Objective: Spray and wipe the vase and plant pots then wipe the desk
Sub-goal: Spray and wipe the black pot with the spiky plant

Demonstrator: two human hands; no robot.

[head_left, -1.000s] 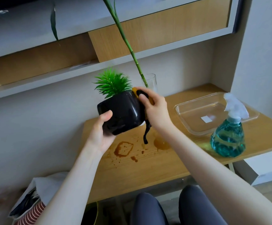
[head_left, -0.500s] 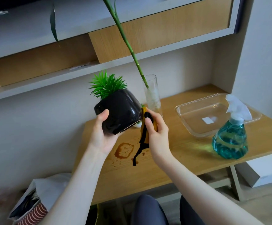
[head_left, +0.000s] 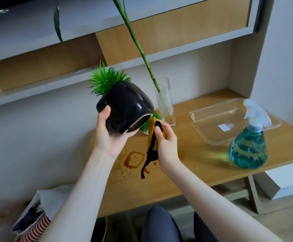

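Left hand [head_left: 110, 137] grips the glossy, rounded black pot [head_left: 126, 109], tilted; right hand [head_left: 166, 145] pinches a crumpled yellow-black cloth [head_left: 151, 137].

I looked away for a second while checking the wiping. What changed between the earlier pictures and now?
The right hand drew the cloth off the black pot's side, down below its base. The left hand tipped the pot further, showing its underside. Both grips held; vase, spray bottle and tray stayed put.

A clear plastic tray [head_left: 205, 117] sits beneath a wooden wall shelf [head_left: 159, 32].
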